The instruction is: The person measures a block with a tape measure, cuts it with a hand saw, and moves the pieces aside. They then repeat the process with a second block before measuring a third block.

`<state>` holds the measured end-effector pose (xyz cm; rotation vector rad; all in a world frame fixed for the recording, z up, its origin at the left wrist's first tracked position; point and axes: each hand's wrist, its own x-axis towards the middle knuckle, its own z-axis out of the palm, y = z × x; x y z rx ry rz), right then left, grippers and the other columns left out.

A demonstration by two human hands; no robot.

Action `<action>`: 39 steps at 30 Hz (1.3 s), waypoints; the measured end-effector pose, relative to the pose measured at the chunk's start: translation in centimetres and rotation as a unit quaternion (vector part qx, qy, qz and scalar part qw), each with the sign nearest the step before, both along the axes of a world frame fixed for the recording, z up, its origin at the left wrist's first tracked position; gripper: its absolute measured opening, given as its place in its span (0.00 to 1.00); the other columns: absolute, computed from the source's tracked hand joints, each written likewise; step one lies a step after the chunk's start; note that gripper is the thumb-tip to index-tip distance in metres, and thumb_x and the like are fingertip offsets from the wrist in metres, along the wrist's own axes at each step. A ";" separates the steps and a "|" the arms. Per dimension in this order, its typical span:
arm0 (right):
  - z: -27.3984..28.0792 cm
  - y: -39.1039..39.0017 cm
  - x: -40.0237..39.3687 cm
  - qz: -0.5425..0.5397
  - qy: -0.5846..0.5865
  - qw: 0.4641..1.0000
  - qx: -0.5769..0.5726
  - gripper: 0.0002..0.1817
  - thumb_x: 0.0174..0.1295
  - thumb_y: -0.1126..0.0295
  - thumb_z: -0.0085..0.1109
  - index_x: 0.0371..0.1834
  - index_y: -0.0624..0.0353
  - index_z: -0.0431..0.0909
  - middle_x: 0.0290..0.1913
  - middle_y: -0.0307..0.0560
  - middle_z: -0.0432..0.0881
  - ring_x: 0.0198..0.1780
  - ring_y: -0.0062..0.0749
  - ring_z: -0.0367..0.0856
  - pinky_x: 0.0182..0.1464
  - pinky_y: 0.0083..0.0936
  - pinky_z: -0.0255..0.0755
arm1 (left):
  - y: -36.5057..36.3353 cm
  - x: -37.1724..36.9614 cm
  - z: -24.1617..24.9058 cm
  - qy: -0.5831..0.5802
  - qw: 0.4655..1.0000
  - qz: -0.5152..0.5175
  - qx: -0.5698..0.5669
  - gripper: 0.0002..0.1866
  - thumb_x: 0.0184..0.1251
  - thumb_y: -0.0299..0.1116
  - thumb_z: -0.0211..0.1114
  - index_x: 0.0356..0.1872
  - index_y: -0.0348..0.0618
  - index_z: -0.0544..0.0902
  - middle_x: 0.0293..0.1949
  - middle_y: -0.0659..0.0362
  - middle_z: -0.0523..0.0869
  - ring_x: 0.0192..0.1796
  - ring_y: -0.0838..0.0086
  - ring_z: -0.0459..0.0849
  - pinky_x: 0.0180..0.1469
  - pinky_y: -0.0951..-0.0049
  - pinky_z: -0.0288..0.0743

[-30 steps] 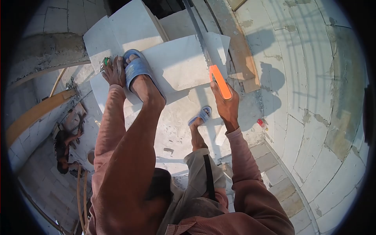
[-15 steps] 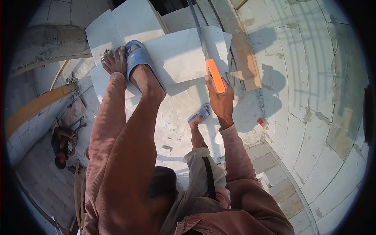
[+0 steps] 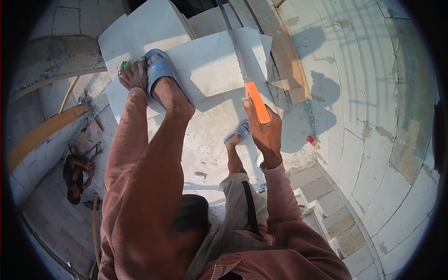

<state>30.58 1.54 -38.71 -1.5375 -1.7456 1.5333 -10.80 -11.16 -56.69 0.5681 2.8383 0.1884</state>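
Head view is showing a person sawing a big white block (image 3: pixel 210 65). The right hand (image 3: pixel 263 128) is wrapping its grip tight around the orange handle (image 3: pixel 258 102) of 1 saw (image 3: pixel 232 42). The saw blade is sitting in a cut near the right end of the block, and a thin end piece (image 3: pixel 258 49) is standing to the right of it. How deep the cut is going I cannot tell, but the end piece is looking joined on, so I am guessing more sawing is left. The left hand (image 3: pixel 133 74) is pressing down on the block's left side, fingers curled, with something small and green (image 3: pixel 124 65) by it. 1 foot in a blue sandal (image 3: pixel 161 74) is holding the block down, and 1 more sandal (image 3: pixel 238 132) is standing on the floor (image 3: pixel 205 140). That is making 2 sandals, 2 hands, 1 saw. Behind it, more white blocks (image 3: pixel 140 32) are lying.
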 end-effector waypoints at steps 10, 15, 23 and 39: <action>1.2 -2.4 3.0 -0.025 0.047 0.998 -0.036 0.18 0.68 0.62 0.69 0.27 0.65 0.79 0.21 0.36 0.76 0.26 0.16 0.68 0.31 0.21 0.68 | 0.1 0.2 0.8 -0.002 1.000 -0.004 0.013 0.39 0.74 0.73 0.34 0.73 0.64 0.72 0.82 0.56 0.50 0.84 0.56 0.32 0.79 0.42 0.18; -1.1 0.1 0.5 0.029 -0.002 1.000 -0.001 0.21 0.68 0.59 0.69 0.27 0.67 0.77 0.18 0.41 0.74 0.23 0.21 0.67 0.30 0.23 0.69 | 0.1 0.7 1.1 -0.002 1.000 0.002 0.021 0.38 0.74 0.72 0.35 0.72 0.64 0.73 0.81 0.55 0.55 0.84 0.56 0.33 0.78 0.41 0.19; -1.9 0.6 -0.8 0.012 0.042 0.999 -0.032 0.18 0.68 0.61 0.69 0.34 0.69 0.81 0.21 0.45 0.75 0.24 0.22 0.68 0.29 0.25 0.69 | 0.8 0.5 1.4 0.000 0.999 -0.008 0.053 0.38 0.74 0.72 0.36 0.70 0.61 0.76 0.80 0.55 0.56 0.84 0.56 0.34 0.78 0.39 0.20; -0.4 1.7 1.3 0.053 0.027 0.997 -0.049 0.14 0.68 0.66 0.69 0.38 0.69 0.82 0.24 0.45 0.81 0.26 0.20 0.75 0.30 0.23 0.70 | 0.2 0.6 1.6 -0.018 0.997 -0.007 0.073 0.40 0.72 0.73 0.40 0.70 0.56 0.76 0.79 0.57 0.57 0.84 0.55 0.36 0.78 0.40 0.18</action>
